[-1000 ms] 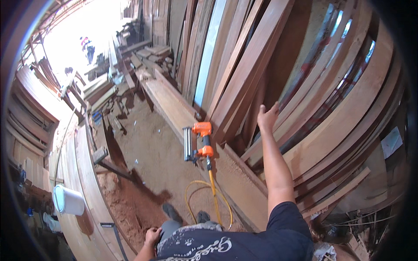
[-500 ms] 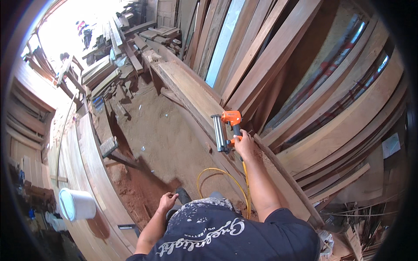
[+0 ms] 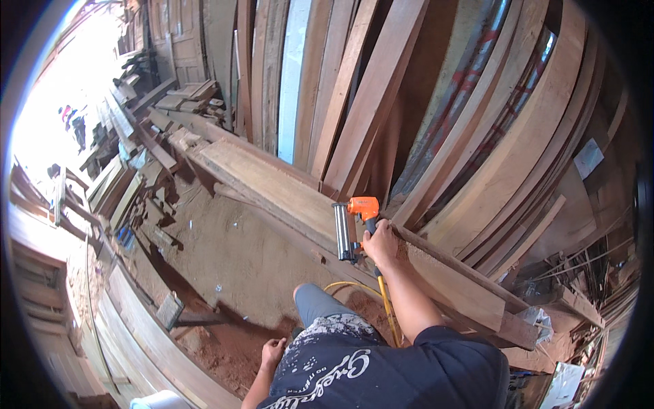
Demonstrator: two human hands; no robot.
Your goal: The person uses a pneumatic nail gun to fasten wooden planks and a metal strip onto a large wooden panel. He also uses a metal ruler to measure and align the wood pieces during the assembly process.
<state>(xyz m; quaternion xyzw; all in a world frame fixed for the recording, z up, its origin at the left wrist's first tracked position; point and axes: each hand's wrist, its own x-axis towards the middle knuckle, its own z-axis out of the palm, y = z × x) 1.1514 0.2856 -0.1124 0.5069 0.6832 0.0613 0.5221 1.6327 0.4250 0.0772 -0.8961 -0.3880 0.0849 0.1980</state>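
Observation:
My right hand [image 3: 381, 244] grips the black handle of an orange nail gun [image 3: 363, 206] with a silver magazine pointing down toward me. The nail gun is over the long thick wooden beam [image 3: 272, 180] that runs from far left to near right; I cannot tell whether its nose touches the wood. From the handle's base a yellow air hose [image 3: 385, 303] drops beside my forearm and loops behind my leg. Low by my side, my left hand [image 3: 274, 350] has its fingers curled closed; what they hold, if anything, is too small to make out.
Tall planks [image 3: 361, 102] lean against the wall behind the beam. Scrap wood [image 3: 122, 177] is heaped at the far left. Long boards [image 3: 153, 347] lie at the near left beside a white bucket [image 3: 162, 401]. Sawdust covers the floor [image 3: 225, 259]. Thin offcuts [image 3: 606, 320] are piled at right.
The view has swung to the right, so the beam and planks sit further left and the bucket is mostly out of frame. One knee has come forward. My right hand keeps the nail gun.

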